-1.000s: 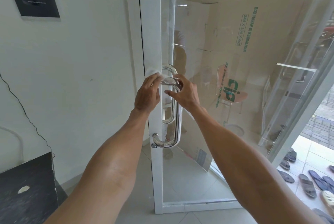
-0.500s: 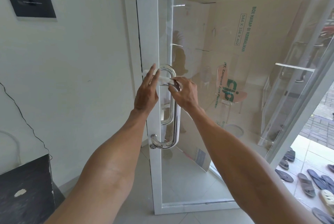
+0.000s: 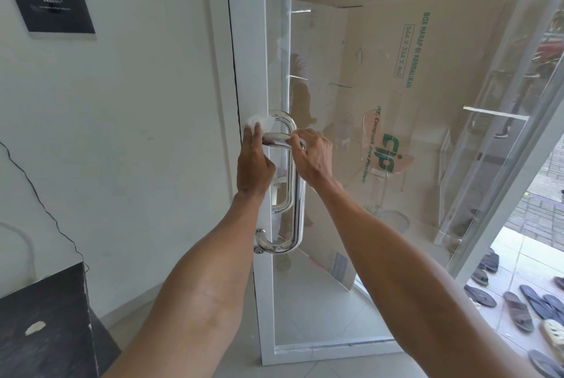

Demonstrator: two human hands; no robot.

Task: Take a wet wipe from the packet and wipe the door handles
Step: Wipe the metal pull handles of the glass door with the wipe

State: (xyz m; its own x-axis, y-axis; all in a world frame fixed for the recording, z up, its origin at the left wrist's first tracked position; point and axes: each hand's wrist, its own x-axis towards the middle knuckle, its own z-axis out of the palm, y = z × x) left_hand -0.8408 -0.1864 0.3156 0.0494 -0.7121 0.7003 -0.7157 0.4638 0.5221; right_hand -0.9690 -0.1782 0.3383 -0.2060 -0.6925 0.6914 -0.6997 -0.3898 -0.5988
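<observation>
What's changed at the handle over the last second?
The left hand uncurled; its fingers now press the wet wipe flat at the top mount of the door handle. The right hand kept gripping the bar below its bend; the door stayed put.

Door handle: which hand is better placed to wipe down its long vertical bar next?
Probably the left hand: its straight fingers press the wet wipe on the upper end of the door handle. The right hand only grips the top bend, and I cannot see wipe in it.
</observation>
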